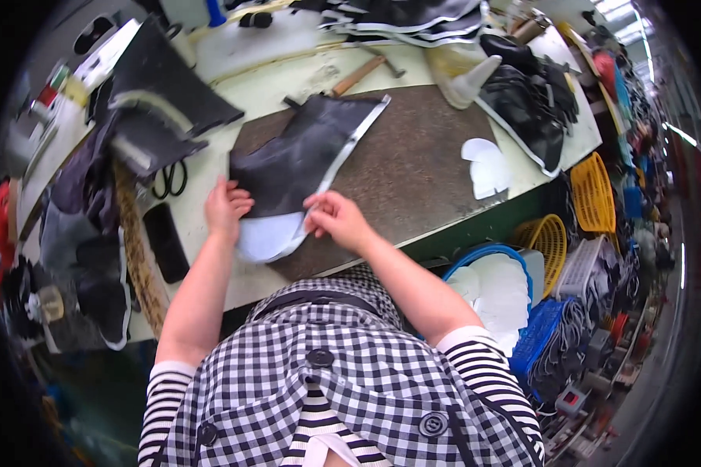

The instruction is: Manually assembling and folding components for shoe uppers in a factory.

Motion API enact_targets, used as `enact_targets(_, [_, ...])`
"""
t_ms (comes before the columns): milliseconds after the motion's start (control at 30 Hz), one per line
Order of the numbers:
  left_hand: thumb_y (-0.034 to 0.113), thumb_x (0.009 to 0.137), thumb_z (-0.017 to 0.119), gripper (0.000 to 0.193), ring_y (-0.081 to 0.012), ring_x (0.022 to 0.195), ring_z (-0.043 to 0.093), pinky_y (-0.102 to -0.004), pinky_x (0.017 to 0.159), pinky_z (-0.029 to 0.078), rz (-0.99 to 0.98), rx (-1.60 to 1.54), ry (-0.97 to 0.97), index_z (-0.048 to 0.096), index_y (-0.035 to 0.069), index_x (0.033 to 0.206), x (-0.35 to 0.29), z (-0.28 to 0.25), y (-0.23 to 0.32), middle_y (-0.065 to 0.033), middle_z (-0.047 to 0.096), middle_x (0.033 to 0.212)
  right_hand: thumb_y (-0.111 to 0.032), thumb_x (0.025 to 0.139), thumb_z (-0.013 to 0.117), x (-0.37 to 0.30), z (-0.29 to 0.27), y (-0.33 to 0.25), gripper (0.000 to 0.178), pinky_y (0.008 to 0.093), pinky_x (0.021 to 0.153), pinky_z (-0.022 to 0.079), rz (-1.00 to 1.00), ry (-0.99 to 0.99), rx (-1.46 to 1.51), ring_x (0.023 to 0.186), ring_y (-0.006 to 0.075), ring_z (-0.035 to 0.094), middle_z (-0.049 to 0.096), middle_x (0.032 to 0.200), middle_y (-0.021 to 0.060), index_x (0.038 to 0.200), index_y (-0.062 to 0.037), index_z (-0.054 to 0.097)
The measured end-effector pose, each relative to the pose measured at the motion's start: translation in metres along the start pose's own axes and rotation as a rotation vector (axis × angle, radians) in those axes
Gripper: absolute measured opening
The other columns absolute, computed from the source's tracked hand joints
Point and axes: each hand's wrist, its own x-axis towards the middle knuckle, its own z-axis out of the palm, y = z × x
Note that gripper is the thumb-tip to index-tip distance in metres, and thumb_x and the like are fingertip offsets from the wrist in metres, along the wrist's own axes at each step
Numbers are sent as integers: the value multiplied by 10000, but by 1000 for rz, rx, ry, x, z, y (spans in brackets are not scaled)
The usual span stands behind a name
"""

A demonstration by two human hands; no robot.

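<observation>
A black leather-like panel with a white edge strip lies slanted on a brown work board. At its near end is a pale, curved white piece, slightly blurred. My left hand is at the left end of the seam between the two, fingers bent over the white piece's corner. Thumb and fingertips of my right hand pinch the opposite corner, by the edge strip. Whether the white piece is fixed to the panel cannot be made out.
Beyond the panel rests a hammer with a wooden handle. White cut pieces lie at the board's right. Left are scissors, a dark phone and black panels. Baskets, including a blue-rimmed one, stand below the right edge.
</observation>
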Motion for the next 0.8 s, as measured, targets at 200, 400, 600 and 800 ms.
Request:
enact_targets(200, [111, 852, 617, 75, -279, 871, 557, -377, 817, 458, 962, 846, -208, 590, 45, 877, -70, 40, -2, -109, 576, 913, -58, 922, 537, -70, -127, -40, 145, 260, 576, 529, -192, 654, -173, 693, 140, 648, 672, 838, 85, 1054, -40, 595])
enact_targets(400, [403, 823, 667, 658, -311, 1450, 159, -566, 1128, 117, 926, 1586, -510, 444, 213, 1413, -96, 84, -45, -70, 246, 1554, -84, 792, 686, -86, -338, -93, 528, 405, 1022, 399, -75, 908, -1448, 1205, 342, 501, 578, 1250, 169, 1289, -74, 509])
enact_targets(600, [265, 788, 697, 467, -291, 1365, 335, -528, 1113, 183, 1130, 1595, -639, 596, 230, 1242, -75, 74, -15, -58, 435, 1423, -169, 658, 818, -62, -380, -141, 756, 397, 1013, 408, 457, 495, -1284, 1173, 341, 475, 504, 1271, 169, 1332, -142, 478])
enact_targets(800, [148, 782, 672, 284, -277, 1263, 444, -475, 1056, 281, 1280, 1370, -539, 666, 185, 1064, -97, 167, -35, -62, 543, 1257, -247, 576, 882, -70, -410, -130, 775, 423, 965, 454, -27, 428, -1581, 1108, 384, 542, 514, 1217, 185, 1237, -91, 509])
